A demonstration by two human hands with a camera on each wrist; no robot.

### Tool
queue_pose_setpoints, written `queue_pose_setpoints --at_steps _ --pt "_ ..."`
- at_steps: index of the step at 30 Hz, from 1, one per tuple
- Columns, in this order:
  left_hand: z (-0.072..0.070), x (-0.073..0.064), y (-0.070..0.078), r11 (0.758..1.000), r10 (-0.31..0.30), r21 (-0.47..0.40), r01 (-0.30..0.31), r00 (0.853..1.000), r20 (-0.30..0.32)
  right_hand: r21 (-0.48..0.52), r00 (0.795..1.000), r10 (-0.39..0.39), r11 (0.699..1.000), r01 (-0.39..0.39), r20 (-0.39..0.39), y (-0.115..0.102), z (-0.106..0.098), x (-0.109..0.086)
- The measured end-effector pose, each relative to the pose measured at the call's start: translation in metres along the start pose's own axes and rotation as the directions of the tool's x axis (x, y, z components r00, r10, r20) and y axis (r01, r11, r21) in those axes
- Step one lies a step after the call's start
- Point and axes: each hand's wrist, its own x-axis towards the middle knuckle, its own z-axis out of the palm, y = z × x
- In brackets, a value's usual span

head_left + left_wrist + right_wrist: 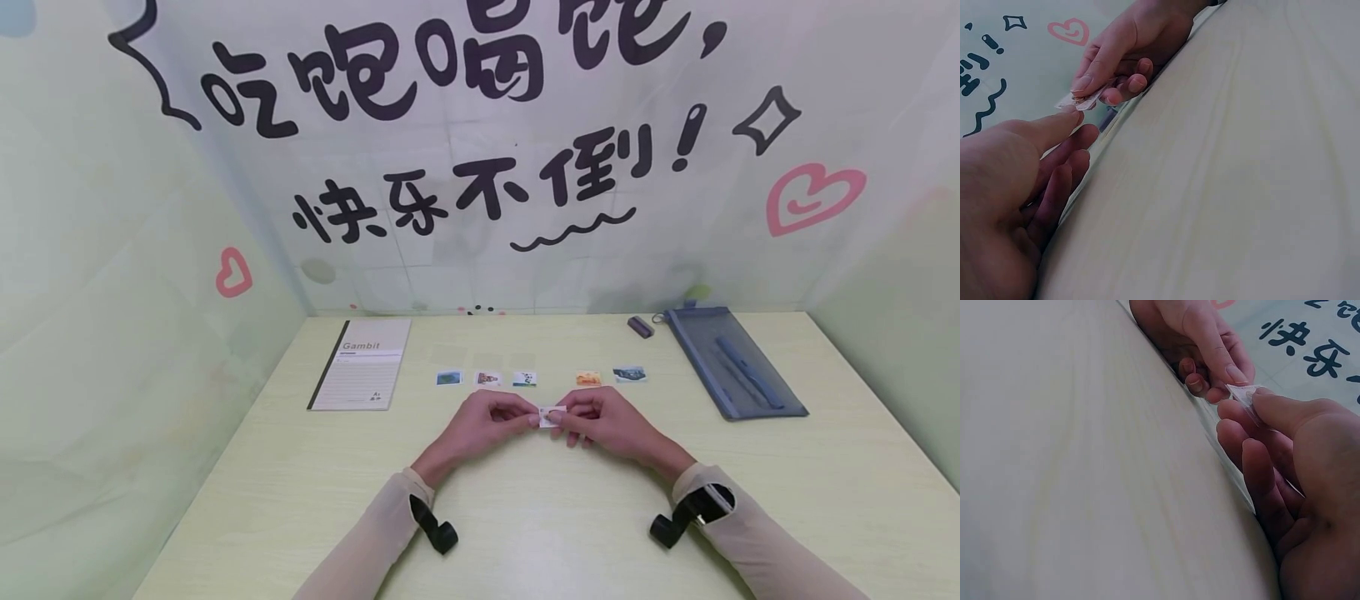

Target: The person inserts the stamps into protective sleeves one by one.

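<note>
Between the fingertips of both hands is a small white stamp (552,417) with a printed picture, raised in front of a row of similar pieces. My left hand (489,423) pinches its left edge between thumb and forefinger. From the other side my right hand (611,423) pinches it, the thumb lying over its face. A clear, film-like edge shows along the stamp (1246,397) in the right wrist view. Behind the hands lie a blue-green stamp (449,378), a reddish one (487,378), a panda one (524,379), an orange one (588,378) and a dark blue one (629,374).
Faint clear rectangles (487,362) lie behind the left stamps. A Gambit notebook (363,367) is at the back left. At the back right are a dark eraser-like block (641,327) and a blue mesh pouch (731,358) with pens inside. A printed cloth (450,275) hangs behind the table.
</note>
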Motion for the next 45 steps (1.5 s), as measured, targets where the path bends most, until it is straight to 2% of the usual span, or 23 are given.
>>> queue_pose_setpoints --at_steps 19,35,45 --pt "0.0004 0.0008 0.0017 1.0 0.006 0.03 -0.006 1.0 0.007 -0.018 1.0 -0.022 1.0 0.022 0.012 0.0012 0.0004 -0.0003" --pt "-0.0012 0.0007 0.0022 1.0 -0.02 0.022 0.02 1.0 0.017 -0.035 1.0 -0.001 0.999 0.001 -0.009 -0.0007 0.0023 0.0006" --pt "-0.0004 0.0018 0.0017 1.0 -0.012 0.016 0.011 1.0 0.02 -0.04 1.0 -0.01 0.999 0.01 -0.005 0.0007 0.0024 0.001"
